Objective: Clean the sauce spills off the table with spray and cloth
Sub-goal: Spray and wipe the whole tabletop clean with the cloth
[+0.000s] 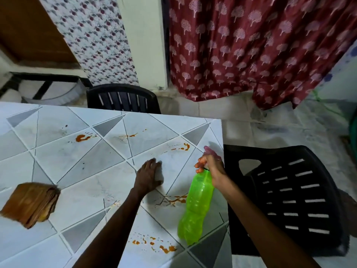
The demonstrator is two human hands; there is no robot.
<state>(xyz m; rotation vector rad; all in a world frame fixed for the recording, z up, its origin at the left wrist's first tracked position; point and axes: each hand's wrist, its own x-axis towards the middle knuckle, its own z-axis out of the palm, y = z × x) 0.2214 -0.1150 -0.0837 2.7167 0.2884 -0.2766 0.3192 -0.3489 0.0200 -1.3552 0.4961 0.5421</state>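
While the right hand (211,167) grips a green spray bottle (195,207) by its neck at lower right, the left hand (149,176) lies flat, fingers spread, on a grey cloth (160,176) (mostly hidden) at centre of the tiled table (58,161). Orange sauce spills (83,137) dot the tabletop.

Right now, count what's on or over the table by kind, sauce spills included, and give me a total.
Sauce spill patches: 5 (e.g.)
Green spray bottle: 1
Brown folded cloth: 1
Hands: 2, left hand, right hand
Total: 9
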